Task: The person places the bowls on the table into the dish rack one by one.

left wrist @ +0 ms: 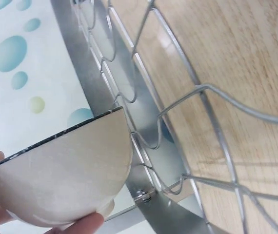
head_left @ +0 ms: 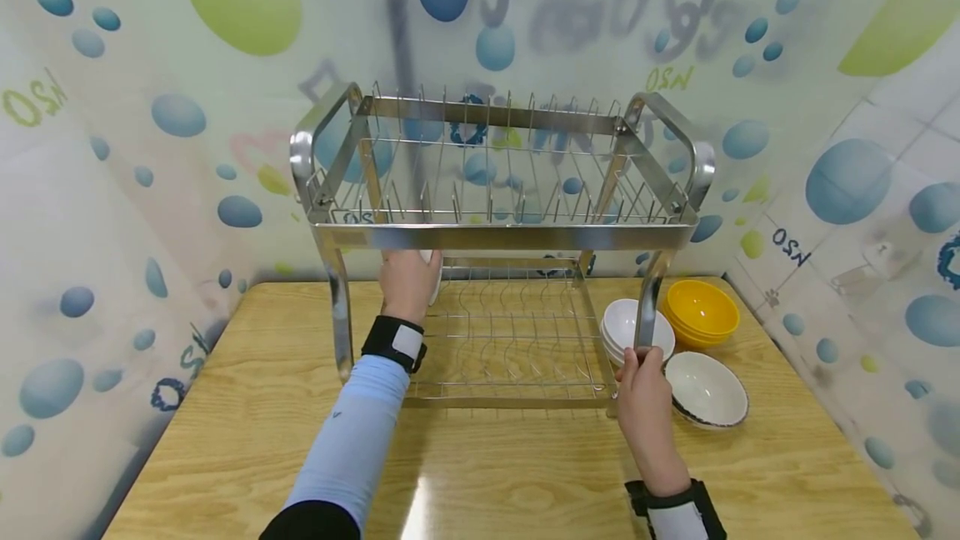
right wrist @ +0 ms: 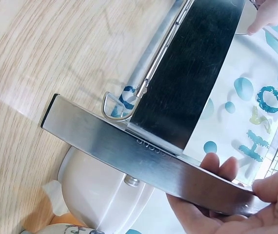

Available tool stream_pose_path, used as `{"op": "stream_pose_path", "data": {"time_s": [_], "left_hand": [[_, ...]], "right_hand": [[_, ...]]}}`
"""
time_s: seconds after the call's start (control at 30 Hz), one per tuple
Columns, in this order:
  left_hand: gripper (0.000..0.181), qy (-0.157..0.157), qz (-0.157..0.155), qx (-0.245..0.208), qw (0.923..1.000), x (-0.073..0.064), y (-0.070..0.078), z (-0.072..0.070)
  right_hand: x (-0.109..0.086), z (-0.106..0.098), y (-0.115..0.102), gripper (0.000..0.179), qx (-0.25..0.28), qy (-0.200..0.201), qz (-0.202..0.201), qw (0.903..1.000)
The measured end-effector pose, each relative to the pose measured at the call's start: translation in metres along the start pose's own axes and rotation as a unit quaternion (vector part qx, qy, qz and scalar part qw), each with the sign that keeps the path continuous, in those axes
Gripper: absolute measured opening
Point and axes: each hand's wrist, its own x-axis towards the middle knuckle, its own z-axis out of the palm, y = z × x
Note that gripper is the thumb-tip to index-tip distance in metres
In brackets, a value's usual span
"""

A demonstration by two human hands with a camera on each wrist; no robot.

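- The left hand (head_left: 407, 286) reaches under the top shelf of a shiny, silver metal dish rack with two shelves (head_left: 502, 237).
- It holds a round, white bowl with a dark rim (left wrist: 66, 180), thumb at the rim and fingers under the bottom.
- The bowl is tipped, near the wavy wires on the left part of the lower shelf (head_left: 517, 403). I can't tell if it touches them.
- The right hand (head_left: 645, 415) is wrapped around the rack's front right leg (head_left: 651, 302).
- The step now looks like guiding the bowl in while the rack is held. The next move seems to need a slow turn, so the rim misses the wires.
- On the right of the wooden table (head_left: 510, 473) are stacked small white bowls (head_left: 626, 319), stacked yellow bowls (head_left: 702, 311) and another white bowl with a dark rim (head_left: 707, 390).
- The top shelf's front bar and wires are in the way above the left hand. The front right leg partly blocks the small white bowls.
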Motion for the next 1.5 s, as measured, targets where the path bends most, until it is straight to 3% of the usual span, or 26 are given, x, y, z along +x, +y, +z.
{"op": "stream_pose_path", "data": {"time_s": [0.37, 0.63, 1.03, 1.27, 1.5], "left_hand": [[0.049, -0.021, 0.0, 0.04, 0.999, 0.001, -0.006, 0.011], [0.06, -0.047, -0.005, 0.073, 0.9962, 0.0, -0.006, 0.008], [0.067, -0.035, 0.015, 0.085, 0.9956, -0.004, -0.007, 0.017], [0.066, -0.057, -0.004, 0.069, 0.996, -0.005, -0.006, 0.019], [0.064, -0.062, 0.002, 0.053, 0.9967, -0.007, -0.006, 0.019]], "right_hand": [[0.0, 0.0, -0.001, 0.035, 0.001, -0.002, 0.004, 1.0], [0.002, 0.001, -0.002, 0.035, 0.003, -0.006, 0.009, 0.9999], [0.001, 0.001, -0.001, 0.034, 0.001, -0.001, 0.005, 1.0], [0.001, 0.0, -0.002, 0.032, 0.005, -0.007, 0.009, 0.9999], [0.0, -0.001, -0.002, 0.031, 0.002, -0.005, 0.008, 1.0]]}}
